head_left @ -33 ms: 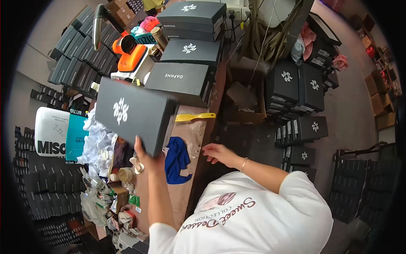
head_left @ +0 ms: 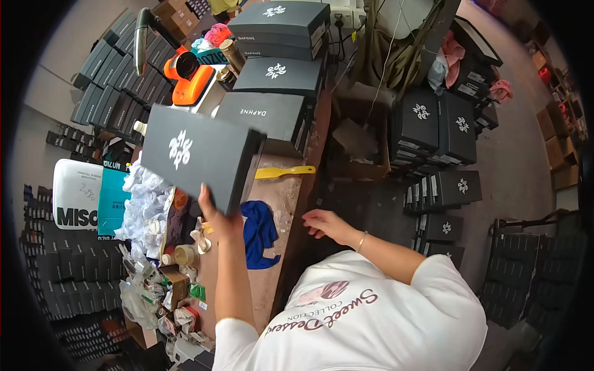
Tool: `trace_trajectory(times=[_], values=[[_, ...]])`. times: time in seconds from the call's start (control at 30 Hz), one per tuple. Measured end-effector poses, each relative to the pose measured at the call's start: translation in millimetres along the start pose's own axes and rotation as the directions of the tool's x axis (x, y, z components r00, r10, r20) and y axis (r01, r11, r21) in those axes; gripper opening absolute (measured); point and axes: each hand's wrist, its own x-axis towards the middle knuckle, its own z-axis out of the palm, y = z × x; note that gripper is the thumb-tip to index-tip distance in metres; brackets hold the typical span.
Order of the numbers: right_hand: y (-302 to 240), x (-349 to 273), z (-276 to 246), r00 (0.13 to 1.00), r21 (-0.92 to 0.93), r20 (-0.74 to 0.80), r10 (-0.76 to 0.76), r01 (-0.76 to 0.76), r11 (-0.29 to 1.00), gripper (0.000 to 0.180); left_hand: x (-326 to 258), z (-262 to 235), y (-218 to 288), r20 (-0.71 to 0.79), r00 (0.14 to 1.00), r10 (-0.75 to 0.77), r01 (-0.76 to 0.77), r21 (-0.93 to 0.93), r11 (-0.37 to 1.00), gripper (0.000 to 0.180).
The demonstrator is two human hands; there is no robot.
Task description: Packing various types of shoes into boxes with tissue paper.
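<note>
one left hand (head_left: 221,217) clamped on dark box (head_left: 197,154) edge, right hand (head_left: 328,226) loose in open room beside table (head_left: 289,195)

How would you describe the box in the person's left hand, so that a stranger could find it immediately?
Find the pinkish worktable, with dark boxes stacked toward its far end. Just nearer than that stack, the left hand grips a dark grey box with a white print by its near edge. Unlike its stacked neighbours, it is held in a hand.
</note>
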Motion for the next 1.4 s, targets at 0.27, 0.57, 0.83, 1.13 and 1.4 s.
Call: trace_trajectory(times=[0.27,0.57,0.83,1.13,1.4], values=[[15,-15,-86,0.990,0.094,-0.135,0.051,-0.039,0.995,0.030,91,98,-125,-0.234,0.945,-0.229,0.291,0.279,0.915,0.091],[18,0,-69,0.996,-0.125,-0.044,0.079,-0.084,0.989,0.029,0,1,-40,-0.075,0.978,-0.195,0.208,0.254,0.945,0.080],[50,26,78,0.909,-0.376,0.394,0.137,0.023,0.926,0.026,-327,-174,306,0.602,0.367,0.709,0.342,0.622,-0.705,0.052],[132,-43,270,0.523,-0.474,0.780,0.344,0.135,0.870,0.030,-585,-341,247,-0.311,0.350,0.883,0.925,0.262,-0.274,0.052],[143,-56,287,0.452,-0.533,0.789,0.417,0.165,0.830,0.037,-529,-308,183,-0.772,0.516,0.370,0.311,0.572,0.759,0.048]])
